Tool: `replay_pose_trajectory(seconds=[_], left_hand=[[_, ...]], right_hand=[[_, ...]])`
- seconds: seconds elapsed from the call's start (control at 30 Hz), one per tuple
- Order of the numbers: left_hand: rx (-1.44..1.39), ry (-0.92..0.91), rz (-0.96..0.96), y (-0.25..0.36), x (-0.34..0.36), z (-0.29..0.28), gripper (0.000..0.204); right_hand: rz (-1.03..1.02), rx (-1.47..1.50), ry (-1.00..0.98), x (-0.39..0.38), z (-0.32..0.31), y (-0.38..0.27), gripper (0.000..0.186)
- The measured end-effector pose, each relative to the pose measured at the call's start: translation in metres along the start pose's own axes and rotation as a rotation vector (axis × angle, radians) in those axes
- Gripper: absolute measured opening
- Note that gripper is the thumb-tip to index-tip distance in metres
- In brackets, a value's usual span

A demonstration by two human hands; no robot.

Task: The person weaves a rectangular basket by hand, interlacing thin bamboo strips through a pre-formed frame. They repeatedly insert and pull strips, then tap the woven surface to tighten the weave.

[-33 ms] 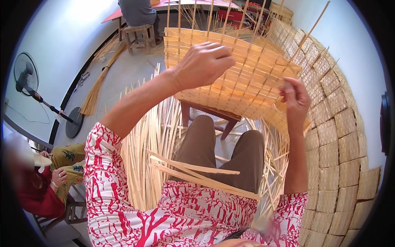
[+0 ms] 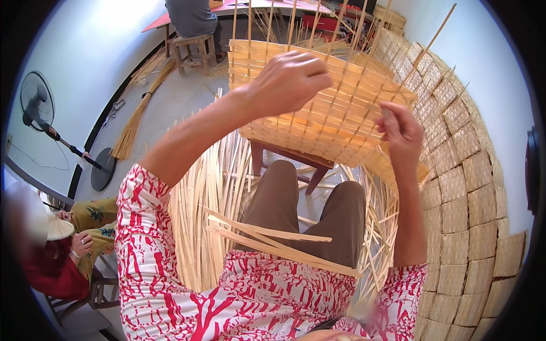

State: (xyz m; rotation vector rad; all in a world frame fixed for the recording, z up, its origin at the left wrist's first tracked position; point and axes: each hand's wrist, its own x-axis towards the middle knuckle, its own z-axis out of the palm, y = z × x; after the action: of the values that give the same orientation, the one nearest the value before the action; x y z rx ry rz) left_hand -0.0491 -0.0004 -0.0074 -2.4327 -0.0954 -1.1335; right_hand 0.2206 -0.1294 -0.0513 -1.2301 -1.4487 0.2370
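A half-woven bamboo basket (image 2: 335,122) stands tilted on a low wooden stool (image 2: 293,153) in front of my knees, its upright stakes rising past the rim. My left hand (image 2: 296,82) is closed, knuckles up, over the side nearest me; whatever its fingers pinch is hidden. Farther right, my right hand (image 2: 402,128) has thumb and fingers pinched together near the basket's right edge, and what they hold is too blurred to name. Across my lap lie a few loose bamboo strips (image 2: 284,250).
Long bamboo strips (image 2: 196,216) are heaped beside my legs. Stacked woven baskets (image 2: 466,199) line the right wall. At left are a standing fan (image 2: 37,99), a bundle of thin sticks (image 2: 139,116) and a seated person (image 2: 57,261). Another person (image 2: 193,23) sits by the far table.
My left hand has shifted slightly right and up across the basket. My right hand has moved a little left, bringing the two closer. The basket stays nearly in place.
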Motion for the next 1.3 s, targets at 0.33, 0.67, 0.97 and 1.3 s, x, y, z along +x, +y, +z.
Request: replay_pose_trajectory(seconds=[0.33,0.67,0.97,1.3], left_hand=[[0.429,-0.299,0.417,-0.051,0.104,0.033,0.015],[0.118,-0.048,0.778,-0.066,0.116,0.022,0.006],[0.11,-0.203,0.881,-0.066,0.122,0.021,0.008],[0.473,-0.377,0.729,-0.034,0.12,0.01,0.014]], right_hand=[[0.211,-0.162,-0.217,0.078,0.065,-0.038,0.025],[0.223,0.102,-0.197,0.08,0.059,-0.04,0.024],[0.208,0.146,-0.198,0.081,0.058,-0.036,0.023],[0.165,0.11,-0.13,0.089,0.06,-0.004,0.016]])
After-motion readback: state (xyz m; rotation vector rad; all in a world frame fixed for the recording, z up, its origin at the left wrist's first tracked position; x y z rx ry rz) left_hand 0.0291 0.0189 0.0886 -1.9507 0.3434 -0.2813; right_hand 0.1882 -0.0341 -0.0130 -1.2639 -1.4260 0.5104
